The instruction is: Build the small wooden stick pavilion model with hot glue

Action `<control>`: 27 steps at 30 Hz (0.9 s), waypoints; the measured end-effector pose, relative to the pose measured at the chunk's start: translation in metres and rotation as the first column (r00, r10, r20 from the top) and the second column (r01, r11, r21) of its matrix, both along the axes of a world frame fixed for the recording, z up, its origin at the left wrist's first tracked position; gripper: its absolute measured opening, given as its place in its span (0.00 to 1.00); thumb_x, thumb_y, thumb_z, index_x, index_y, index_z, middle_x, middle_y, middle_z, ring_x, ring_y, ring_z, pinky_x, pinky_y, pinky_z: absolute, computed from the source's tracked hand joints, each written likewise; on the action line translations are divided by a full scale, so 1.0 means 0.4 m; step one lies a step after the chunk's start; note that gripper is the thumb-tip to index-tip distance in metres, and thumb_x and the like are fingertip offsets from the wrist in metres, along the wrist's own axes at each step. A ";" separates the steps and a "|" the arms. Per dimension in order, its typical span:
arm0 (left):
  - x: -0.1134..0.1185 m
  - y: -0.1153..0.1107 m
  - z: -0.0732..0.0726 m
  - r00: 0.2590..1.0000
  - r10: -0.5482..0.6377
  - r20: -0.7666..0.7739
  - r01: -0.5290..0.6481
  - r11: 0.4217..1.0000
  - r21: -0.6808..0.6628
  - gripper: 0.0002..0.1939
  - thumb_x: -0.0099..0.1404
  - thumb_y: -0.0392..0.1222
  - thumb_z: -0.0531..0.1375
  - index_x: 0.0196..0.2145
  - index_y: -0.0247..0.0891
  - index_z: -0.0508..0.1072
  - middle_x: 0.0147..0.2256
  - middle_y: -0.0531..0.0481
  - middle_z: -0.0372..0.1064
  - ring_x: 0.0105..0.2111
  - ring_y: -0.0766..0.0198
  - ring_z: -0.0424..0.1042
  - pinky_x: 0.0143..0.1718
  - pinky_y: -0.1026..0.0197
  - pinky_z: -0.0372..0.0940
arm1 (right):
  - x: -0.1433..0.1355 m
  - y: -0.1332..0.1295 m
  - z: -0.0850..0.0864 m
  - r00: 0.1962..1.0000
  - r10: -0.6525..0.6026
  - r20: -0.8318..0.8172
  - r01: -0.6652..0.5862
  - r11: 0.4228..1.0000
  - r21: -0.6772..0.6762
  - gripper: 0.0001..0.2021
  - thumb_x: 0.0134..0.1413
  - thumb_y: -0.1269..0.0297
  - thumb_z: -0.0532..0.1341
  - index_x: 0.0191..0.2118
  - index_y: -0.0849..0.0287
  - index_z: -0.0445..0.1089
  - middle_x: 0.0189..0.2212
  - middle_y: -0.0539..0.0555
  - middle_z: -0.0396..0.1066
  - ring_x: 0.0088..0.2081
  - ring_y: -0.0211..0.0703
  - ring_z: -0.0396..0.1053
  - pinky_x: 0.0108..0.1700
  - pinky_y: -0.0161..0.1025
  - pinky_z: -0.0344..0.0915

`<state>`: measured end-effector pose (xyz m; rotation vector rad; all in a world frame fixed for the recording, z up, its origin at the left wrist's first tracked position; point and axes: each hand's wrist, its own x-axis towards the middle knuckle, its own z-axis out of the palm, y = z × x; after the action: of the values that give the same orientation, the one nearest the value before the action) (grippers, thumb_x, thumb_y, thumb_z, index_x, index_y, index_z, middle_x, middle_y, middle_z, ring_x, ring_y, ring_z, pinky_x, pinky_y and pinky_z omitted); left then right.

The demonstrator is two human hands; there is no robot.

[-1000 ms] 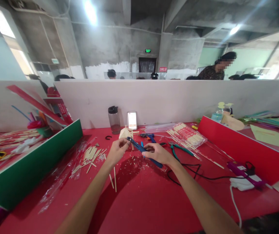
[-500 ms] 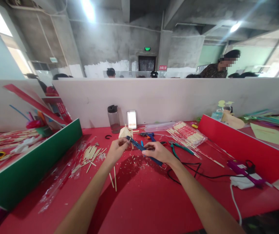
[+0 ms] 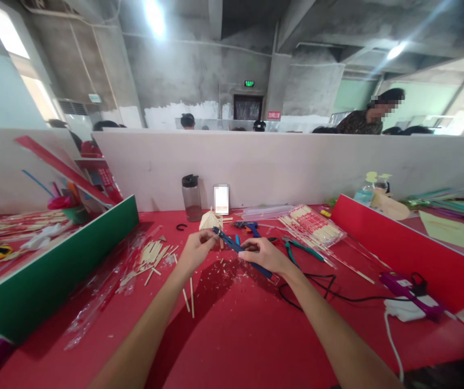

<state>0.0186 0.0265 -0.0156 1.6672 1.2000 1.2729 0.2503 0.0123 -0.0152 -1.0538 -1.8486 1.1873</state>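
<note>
My right hand (image 3: 264, 255) is closed around the blue-handled cutters (image 3: 240, 251), gripping the handles so the tool slants up and to the left with its nose near my other hand; my left hand (image 3: 197, 249) has thumb and fingertips pinched together just at that nose, on something too small for me to make out, perhaps a short wooden stick; both hands hover over the red table (image 3: 232, 335), where pale chips and offcuts lie scattered under them; two loose sticks (image 3: 188, 297) lie on the table just below my left wrist, and a heap of cut sticks (image 3: 150, 256) sits to the left beside crumpled clear wrapping; just behind my left hand stands a small stick-built house (image 3: 209, 220), with a dark-lidded bottle (image 3: 192, 198) further back by the white partition; a blue glue gun (image 3: 247, 227) lies beyond the cutters; green-handled pliers (image 3: 300, 248) rest right of my right hand, near packs of chopsticks (image 3: 313, 224); a black cord (image 3: 321, 286) trails toward a purple glue gun (image 3: 408, 289) at the far right.
</note>
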 end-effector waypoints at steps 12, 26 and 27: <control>-0.002 0.013 -0.010 1.000 -0.013 -0.010 0.013 1.000 0.005 0.16 0.55 0.53 0.61 0.22 0.37 0.67 0.20 0.55 0.63 0.21 0.67 0.62 0.26 0.64 0.57 | 0.011 0.002 -0.004 0.999 0.031 0.026 -0.031 0.999 0.020 0.16 0.51 0.54 0.66 0.38 0.62 0.74 0.30 0.54 0.75 0.33 0.43 0.72 0.36 0.36 0.65; -0.039 0.003 -0.012 0.910 0.027 -0.414 0.088 0.962 0.257 0.20 0.62 0.47 0.61 0.52 0.44 0.68 0.48 0.45 0.71 0.37 0.60 0.74 0.40 0.59 0.67 | 0.044 0.020 -0.007 0.994 0.074 0.076 -0.076 0.997 0.018 0.15 0.53 0.55 0.64 0.40 0.62 0.74 0.33 0.54 0.75 0.34 0.43 0.70 0.40 0.38 0.63; -0.044 0.003 -0.009 0.882 0.017 -0.471 0.126 0.955 0.269 0.20 0.63 0.47 0.60 0.52 0.45 0.69 0.49 0.46 0.71 0.38 0.60 0.74 0.42 0.59 0.66 | 0.045 0.021 -0.010 0.991 0.088 0.097 -0.090 0.996 0.023 0.14 0.53 0.56 0.63 0.40 0.61 0.74 0.33 0.54 0.75 0.35 0.44 0.70 0.40 0.38 0.63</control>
<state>0.0008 0.0275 -0.0191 2.3100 1.2656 1.0794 0.2685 0.0209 -0.0193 -1.0385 -1.9987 1.1777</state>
